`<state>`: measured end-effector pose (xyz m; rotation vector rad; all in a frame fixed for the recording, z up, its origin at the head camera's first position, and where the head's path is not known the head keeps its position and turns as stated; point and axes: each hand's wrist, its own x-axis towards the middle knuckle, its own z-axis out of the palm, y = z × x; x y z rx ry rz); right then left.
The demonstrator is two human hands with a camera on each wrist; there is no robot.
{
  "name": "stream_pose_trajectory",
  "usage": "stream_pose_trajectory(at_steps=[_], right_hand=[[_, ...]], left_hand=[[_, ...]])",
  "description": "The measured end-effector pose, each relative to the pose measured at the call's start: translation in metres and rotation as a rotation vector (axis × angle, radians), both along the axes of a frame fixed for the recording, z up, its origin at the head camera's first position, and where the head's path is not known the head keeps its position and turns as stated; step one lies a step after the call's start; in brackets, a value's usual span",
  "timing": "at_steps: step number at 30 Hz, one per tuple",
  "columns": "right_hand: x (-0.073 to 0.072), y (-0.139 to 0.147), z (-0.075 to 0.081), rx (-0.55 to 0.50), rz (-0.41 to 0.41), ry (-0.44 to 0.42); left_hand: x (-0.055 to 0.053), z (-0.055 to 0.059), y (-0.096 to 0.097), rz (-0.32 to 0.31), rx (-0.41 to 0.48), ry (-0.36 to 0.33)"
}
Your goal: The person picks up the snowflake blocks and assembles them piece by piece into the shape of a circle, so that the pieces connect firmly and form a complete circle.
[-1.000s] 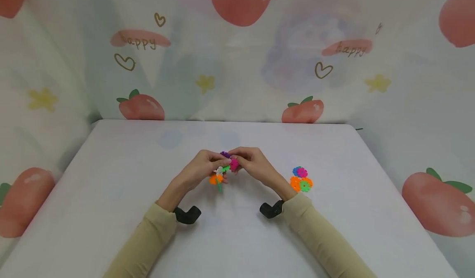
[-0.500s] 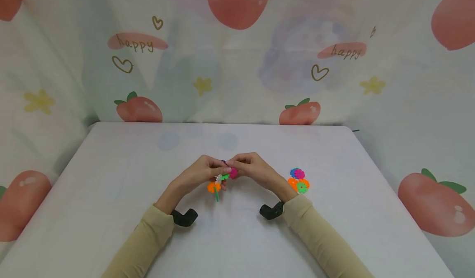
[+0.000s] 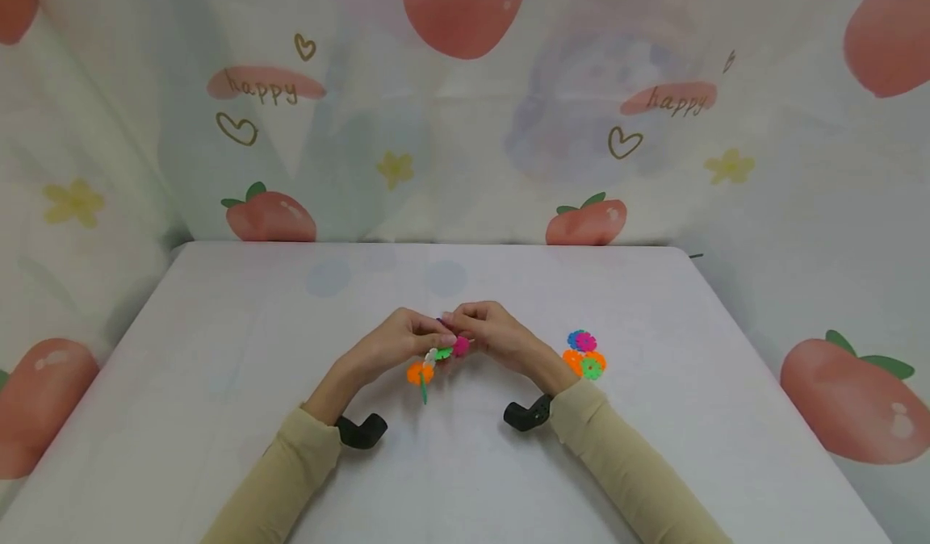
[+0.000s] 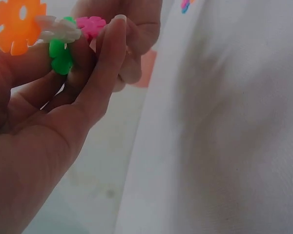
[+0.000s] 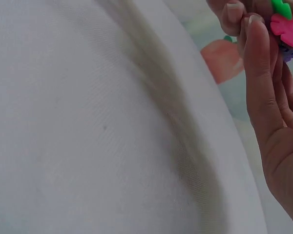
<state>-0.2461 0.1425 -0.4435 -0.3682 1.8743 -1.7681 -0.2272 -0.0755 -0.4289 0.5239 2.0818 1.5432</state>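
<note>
Both hands meet over the middle of the table around a chain of interlocking plastic snowflake discs. My left hand (image 3: pixel 403 338) pinches the chain, whose orange disc (image 4: pixel 18 23), white disc (image 4: pixel 58 30), green disc (image 4: pixel 61 57) and pink disc (image 4: pixel 91 27) show in the left wrist view. A dark green disc (image 3: pixel 425 389) hangs edge-on at the chain's near end. My right hand (image 3: pixel 494 332) pinches a purple disc (image 5: pixel 288 52) close beside the pink one, its fingertips covering most of it. Fingers of both hands overlap in the head view.
On the white table (image 3: pixel 254 415), right of the hands, lies a small group of loose discs: an orange and green cluster (image 3: pixel 592 367) and a pink one over blue (image 3: pixel 585 341). A black wrist mount (image 3: pixel 363 431) sits at each cuff. A printed curtain (image 3: pixel 465 140) stands behind.
The hands and chain sit slightly lower in the head view, which has itself shifted a little. The purple disc is now mostly hidden between the fingers. Both hands keep their grip.
</note>
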Motion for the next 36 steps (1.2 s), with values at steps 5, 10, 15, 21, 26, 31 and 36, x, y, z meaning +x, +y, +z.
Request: stream_pose_trajectory(at_steps=[5,10,15,21,26,31,36], right_hand=[[0.003,-0.002,-0.002,0.084,0.005,0.047],[0.003,0.005,-0.002,0.129,-0.09,0.118],[0.003,0.019,0.003,0.062,-0.148,0.15],[0.002,0.025,0.011,0.017,-0.167,0.186],[0.003,0.023,0.013,0.007,-0.164,0.203],[0.004,0.021,0.015,0.014,-0.148,0.228],[0.003,0.023,0.018,0.095,-0.126,0.286]], left_hand=[[0.003,-0.002,-0.001,-0.016,-0.003,0.03],[0.001,-0.001,-0.004,0.075,0.065,-0.01],[-0.003,0.0,-0.006,0.21,0.081,-0.058],[-0.005,0.001,-0.006,0.288,0.064,-0.042],[-0.004,0.002,-0.003,0.27,0.057,-0.056],[-0.003,0.001,-0.001,0.238,0.063,-0.074],[-0.003,0.001,-0.002,0.172,0.081,-0.068]])
